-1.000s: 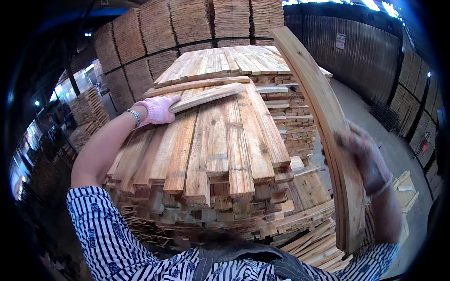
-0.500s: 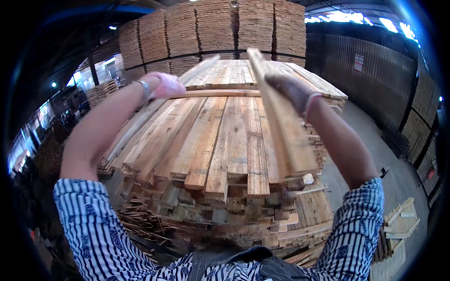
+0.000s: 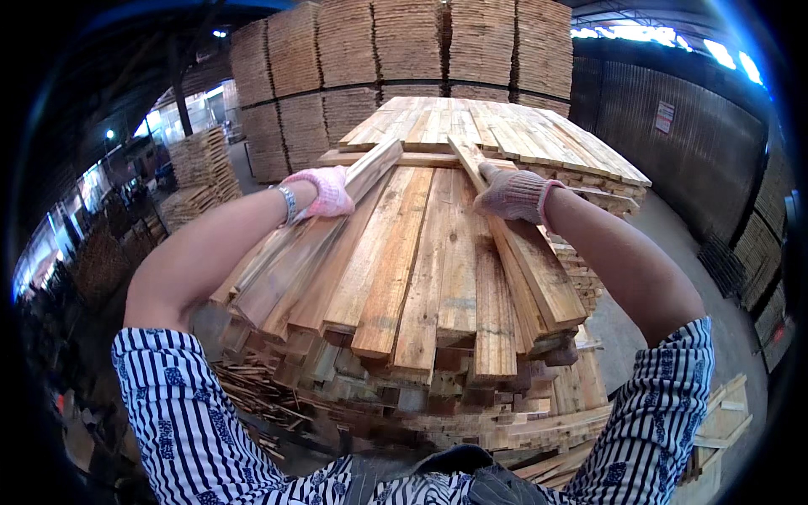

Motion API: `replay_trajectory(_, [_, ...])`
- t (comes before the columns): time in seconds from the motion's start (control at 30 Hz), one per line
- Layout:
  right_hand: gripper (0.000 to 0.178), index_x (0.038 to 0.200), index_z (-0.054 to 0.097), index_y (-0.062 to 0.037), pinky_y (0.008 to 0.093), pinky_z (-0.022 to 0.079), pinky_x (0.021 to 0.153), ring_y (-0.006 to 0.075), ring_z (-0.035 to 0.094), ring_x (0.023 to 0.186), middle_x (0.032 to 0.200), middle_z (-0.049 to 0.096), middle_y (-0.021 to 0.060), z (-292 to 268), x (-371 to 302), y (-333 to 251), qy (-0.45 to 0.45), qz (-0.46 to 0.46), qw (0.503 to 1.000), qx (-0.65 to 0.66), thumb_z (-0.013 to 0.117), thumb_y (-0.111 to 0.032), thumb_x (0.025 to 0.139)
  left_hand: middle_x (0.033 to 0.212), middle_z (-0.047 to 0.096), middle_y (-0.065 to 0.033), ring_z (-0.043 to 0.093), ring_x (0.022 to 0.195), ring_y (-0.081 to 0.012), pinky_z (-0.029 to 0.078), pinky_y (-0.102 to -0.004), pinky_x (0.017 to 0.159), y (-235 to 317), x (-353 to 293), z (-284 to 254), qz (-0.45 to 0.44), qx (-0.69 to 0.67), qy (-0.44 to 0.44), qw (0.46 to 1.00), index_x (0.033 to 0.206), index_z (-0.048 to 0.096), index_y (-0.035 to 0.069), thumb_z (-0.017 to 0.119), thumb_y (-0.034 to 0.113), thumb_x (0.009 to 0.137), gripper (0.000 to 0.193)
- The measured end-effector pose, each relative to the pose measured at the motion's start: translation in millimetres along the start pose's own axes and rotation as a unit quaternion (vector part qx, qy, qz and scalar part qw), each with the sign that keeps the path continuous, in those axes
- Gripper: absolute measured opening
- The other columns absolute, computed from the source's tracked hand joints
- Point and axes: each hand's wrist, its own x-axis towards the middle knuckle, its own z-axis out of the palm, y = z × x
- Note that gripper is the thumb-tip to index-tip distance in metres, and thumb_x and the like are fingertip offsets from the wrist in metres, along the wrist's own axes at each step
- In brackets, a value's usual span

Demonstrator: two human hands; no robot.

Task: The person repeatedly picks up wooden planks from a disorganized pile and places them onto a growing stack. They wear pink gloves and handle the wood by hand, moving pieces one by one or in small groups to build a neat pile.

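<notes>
My left hand [image 3: 324, 192], in a pink work glove, is closed round a wooden board [image 3: 376, 167] at the left side of the stack. The near part of that board is blurred. In a pale knitted glove, my right hand [image 3: 515, 195] grips another board [image 3: 539, 273] along the right side, thumb on top. The right board slants toward me and rests on the layer. Between the hands lies a row of rough planks [image 3: 412, 261] with uneven near ends. A crosswise strip [image 3: 433, 159] runs just beyond both hands.
A further layer of planks [image 3: 471, 122] lies past the strip. Tall lumber stacks [image 3: 404, 46] stand at the back, and a corrugated metal wall [image 3: 631, 105] at the right. Thin offcuts [image 3: 252, 396] are heaped low on the left. A pallet-like wooden frame [image 3: 720, 421] lies lower right.
Both boards have come down: the right one was raised at a steep tilt and now lies lower on the planks. My hands have moved lower and closer together.
</notes>
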Motion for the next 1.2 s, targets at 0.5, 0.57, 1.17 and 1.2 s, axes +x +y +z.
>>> replay_trajectory(0.5, [0.08,0.157,0.026,-0.0085,0.0411,0.055,0.082,0.0338,0.067,0.105,0.126,0.062,0.027,0.7,-6.1,-12.2,0.028,-0.01,0.997,-0.071,0.056,-0.028,0.086,0.136,0.058,-0.0255,0.059,0.123,-0.0318,0.042,-0.0351,0.109,-69.9,9.2,14.4,0.022,-0.129,0.055,0.99,0.145,0.044,-0.007,0.059,0.059,0.091,0.086])
replay_trajectory(0.57, [0.081,0.157,0.026,-0.0085,0.0408,0.056,0.083,0.0331,0.066,0.106,0.13,0.06,0.0265,0.3,-0.7,-9.7,0.001,0.048,0.998,-0.041,0.058,-0.022,0.084,0.144,0.052,-0.0252,0.057,0.126,-0.0349,0.043,-0.0385,0.106,-41.8,9.9,20.8,-0.006,-0.079,0.062,0.995,0.15,0.033,-0.008,0.067,0.055,0.084,0.098])
replay_trajectory(1.17, [0.06,0.116,0.06,0.0095,0.0414,0.056,0.07,0.0288,0.071,0.085,0.104,0.071,0.0203,-13.9,12.2,-25.6,0.042,-0.02,0.997,-0.066,0.077,-0.027,0.071,0.138,0.055,-0.0287,0.054,0.13,-0.0389,0.042,-0.0418,0.108,-130.5,20.2,60.6,-0.004,-0.132,0.064,0.989,0.141,0.046,-0.002,0.046,0.042,0.099,0.061])
replay_trajectory(1.2, [0.055,0.112,0.064,0.0075,0.041,0.056,0.07,0.0269,0.071,0.087,0.105,0.071,0.0195,-22.1,16.2,-28.3,0.019,-0.065,0.997,-0.031,0.077,-0.027,0.072,0.137,0.056,-0.0287,0.054,0.13,-0.0393,0.042,-0.0425,0.108,-128.9,21.9,61.5,-0.007,-0.143,0.071,0.987,0.139,0.047,-0.002,0.045,0.042,0.1,0.059])
